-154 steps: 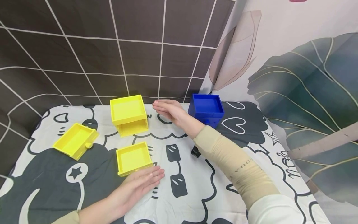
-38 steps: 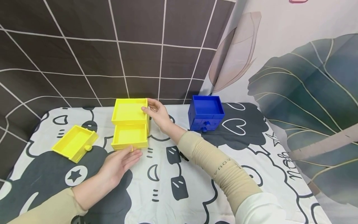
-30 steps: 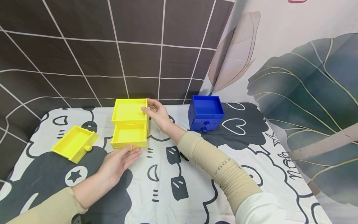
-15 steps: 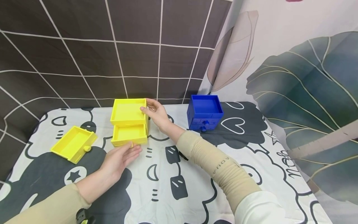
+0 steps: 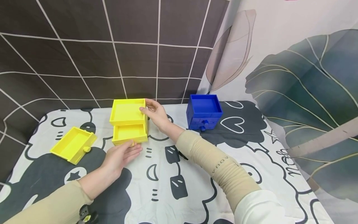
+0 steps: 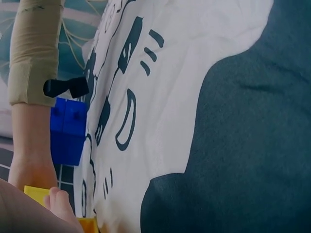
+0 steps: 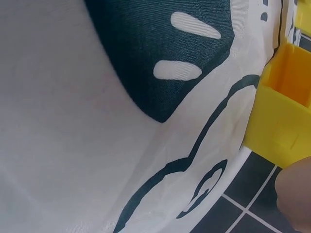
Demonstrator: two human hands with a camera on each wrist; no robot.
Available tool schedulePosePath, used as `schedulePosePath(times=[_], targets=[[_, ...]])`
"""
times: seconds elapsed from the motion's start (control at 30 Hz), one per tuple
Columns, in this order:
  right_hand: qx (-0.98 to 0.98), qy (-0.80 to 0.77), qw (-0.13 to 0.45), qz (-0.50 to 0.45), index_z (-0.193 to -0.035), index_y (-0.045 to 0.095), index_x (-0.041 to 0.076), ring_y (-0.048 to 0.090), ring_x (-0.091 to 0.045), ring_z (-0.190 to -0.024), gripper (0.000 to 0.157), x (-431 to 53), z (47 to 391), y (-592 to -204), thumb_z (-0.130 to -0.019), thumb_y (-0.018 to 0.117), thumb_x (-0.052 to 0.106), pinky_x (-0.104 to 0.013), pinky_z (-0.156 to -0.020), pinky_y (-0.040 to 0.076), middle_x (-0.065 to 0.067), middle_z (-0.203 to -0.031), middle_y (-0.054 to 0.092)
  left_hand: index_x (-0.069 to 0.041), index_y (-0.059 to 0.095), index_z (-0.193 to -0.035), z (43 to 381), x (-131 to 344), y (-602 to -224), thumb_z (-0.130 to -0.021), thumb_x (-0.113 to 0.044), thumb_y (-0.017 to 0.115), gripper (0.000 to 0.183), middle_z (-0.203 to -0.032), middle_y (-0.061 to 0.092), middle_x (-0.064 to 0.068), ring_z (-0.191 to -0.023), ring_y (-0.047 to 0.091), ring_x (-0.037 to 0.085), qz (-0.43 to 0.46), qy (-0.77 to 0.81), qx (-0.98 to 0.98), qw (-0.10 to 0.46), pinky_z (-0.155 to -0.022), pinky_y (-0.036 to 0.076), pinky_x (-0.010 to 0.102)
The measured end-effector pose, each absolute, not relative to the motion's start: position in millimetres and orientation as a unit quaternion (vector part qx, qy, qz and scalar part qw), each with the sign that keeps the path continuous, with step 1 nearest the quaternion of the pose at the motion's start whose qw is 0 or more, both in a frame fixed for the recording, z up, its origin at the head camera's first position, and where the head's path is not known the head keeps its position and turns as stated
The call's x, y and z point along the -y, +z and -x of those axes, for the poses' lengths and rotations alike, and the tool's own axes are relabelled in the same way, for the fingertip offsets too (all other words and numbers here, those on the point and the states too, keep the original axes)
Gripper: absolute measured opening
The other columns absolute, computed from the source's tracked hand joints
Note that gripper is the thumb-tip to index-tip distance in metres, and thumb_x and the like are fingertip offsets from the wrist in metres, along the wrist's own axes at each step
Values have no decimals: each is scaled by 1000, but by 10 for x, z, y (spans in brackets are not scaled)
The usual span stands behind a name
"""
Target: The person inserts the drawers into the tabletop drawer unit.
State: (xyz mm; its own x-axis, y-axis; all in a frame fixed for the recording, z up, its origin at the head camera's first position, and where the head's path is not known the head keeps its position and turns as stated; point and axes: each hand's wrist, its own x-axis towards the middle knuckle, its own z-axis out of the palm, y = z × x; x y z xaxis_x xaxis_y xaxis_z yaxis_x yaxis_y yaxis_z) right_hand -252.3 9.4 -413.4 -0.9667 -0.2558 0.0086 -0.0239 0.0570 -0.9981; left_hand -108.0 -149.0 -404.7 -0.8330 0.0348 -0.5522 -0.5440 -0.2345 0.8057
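Observation:
A small yellow drawer cabinet [image 5: 127,111] with a tray-like top stands near the back of the cloth. Its yellow drawer [image 5: 129,133] sticks partway out of the front. At that drawer's knob, my left hand [image 5: 118,158] pinches with the thumb and fingers. My right hand [image 5: 158,117] grips the cabinet's right side, thumb over the top rim and fingers partly hidden behind it. A second yellow drawer [image 5: 73,143], with a round knob, lies loose at the left. In the right wrist view, the cabinet's side [image 7: 279,121] shows beside my right hand [image 7: 296,191].
A blue drawer cabinet [image 5: 204,110] stands at the back right, its front knobs showing. A patterned black-and-white cloth [image 5: 156,205] covers the table. Behind hangs a dark grid curtain [image 5: 137,59]; a leaf-print curtain [image 5: 302,102] is on the right.
About five seconds ago the drawer lay on the cloth and both hands were off the cabinet. Now it sits partly inside, having slid slightly further in over the last second.

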Motion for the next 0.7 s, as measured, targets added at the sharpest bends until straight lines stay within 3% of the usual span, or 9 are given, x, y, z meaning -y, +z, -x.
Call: schedulePosePath(times=[0.7], targets=[[-732, -669, 84, 99, -155, 50, 1, 53, -29, -148, 57, -95, 2532, -4155, -103, 69, 16, -32, -127, 44, -16, -158, 54, 6, 46, -151, 1266, 1502, -4037, -110, -21, 54, 49, -92, 81, -7, -85, 79, 1, 222, 755, -590, 182, -94, 64, 24]])
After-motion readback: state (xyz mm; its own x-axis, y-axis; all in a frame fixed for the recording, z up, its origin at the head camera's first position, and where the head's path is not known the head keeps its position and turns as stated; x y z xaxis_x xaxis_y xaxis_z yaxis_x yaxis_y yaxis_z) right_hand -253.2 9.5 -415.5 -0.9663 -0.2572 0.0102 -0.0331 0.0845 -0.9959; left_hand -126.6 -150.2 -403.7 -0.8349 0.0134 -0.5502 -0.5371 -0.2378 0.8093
